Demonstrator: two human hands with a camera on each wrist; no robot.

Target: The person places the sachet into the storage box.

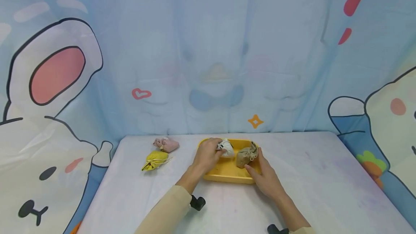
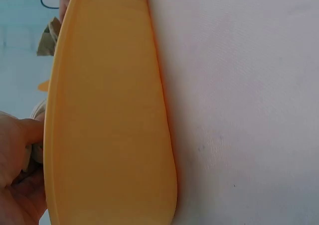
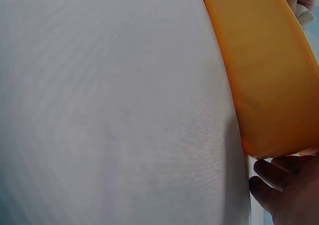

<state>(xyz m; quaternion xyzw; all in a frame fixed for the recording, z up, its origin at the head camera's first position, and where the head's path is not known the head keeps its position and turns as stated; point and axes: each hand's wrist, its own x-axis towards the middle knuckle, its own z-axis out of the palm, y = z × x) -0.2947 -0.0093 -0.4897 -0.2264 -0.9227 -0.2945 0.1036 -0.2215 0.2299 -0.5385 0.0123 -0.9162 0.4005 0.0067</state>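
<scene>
A shallow yellow tray stands on the table. Over its left side, my left hand grips a small white drawstring pouch with dark marks; the palm hides part of it. To the right, inside the tray, sits a khaki drawstring pouch, its gathered top tilted toward the right. My right hand holds the tray's right side, thumb over the rim near the khaki pouch and fingers along the outside. The right wrist view has these fingers curled at the tray's corner.
Left of the tray, a yellow drawstring pouch lies next to a pink one on the white tablecloth. A blue cartoon-print curtain hangs right behind the table's back edge.
</scene>
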